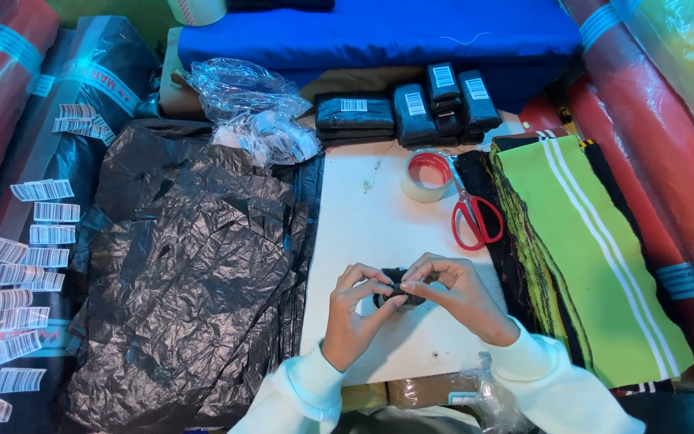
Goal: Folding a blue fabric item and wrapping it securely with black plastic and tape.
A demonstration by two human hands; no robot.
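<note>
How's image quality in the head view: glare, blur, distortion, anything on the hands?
Head view: sharp overall, no motion blur on the left hand or right hand; glare on the crumpled black plastic sheet and the clear bag; even light, soft shadows on the white board; slight wide-angle bending at the edges; the small dark item is mostly hidden by fingers.

Red-handled scissors (pixel 475 215) beside a tape roll (pixel 426 176) on the white worktop (pixel 371 233), crumpled black plastic bags (pixel 194 265) left, green striped knit pieces (pixel 596 257) right, packed black bundles (pixel 411 112) behind.
</note>
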